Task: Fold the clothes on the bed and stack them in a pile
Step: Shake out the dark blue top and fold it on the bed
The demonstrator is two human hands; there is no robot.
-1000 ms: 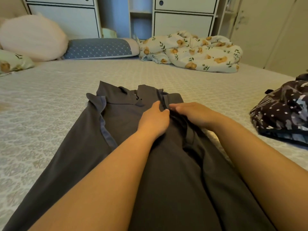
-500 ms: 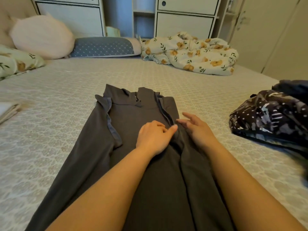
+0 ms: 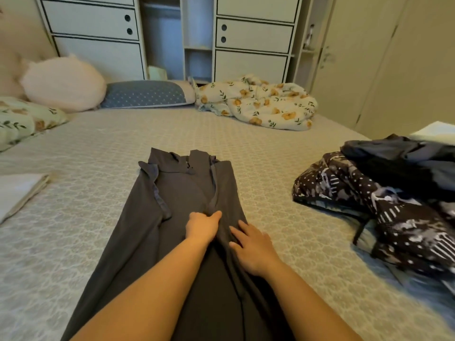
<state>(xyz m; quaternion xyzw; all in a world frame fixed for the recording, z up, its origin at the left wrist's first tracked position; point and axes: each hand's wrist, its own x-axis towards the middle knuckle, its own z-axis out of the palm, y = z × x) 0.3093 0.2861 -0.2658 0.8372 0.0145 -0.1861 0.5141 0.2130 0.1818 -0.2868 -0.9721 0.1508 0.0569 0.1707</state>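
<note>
A long dark grey garment with a collar lies flat on the patterned bedspread, its two sides folded in toward the middle. My left hand rests on the centre of the garment, thumb against the inner folded edge. Just to its right, my right hand presses on the right folded panel with the fingers spread. Neither hand holds any cloth. A heap of unfolded clothes sits at the right: a dark patterned piece with a dark blue one on top.
A folded white item lies at the left edge of the bed. A floral blanket is bunched at the far side, beside a blue pillow, a pink cushion and a floral pillow. White cabinets stand behind.
Both hands have slid down the garment toward me, away from the collar, staying on the fabric. The view has pulled back, showing more of the clothes heap at the right.
</note>
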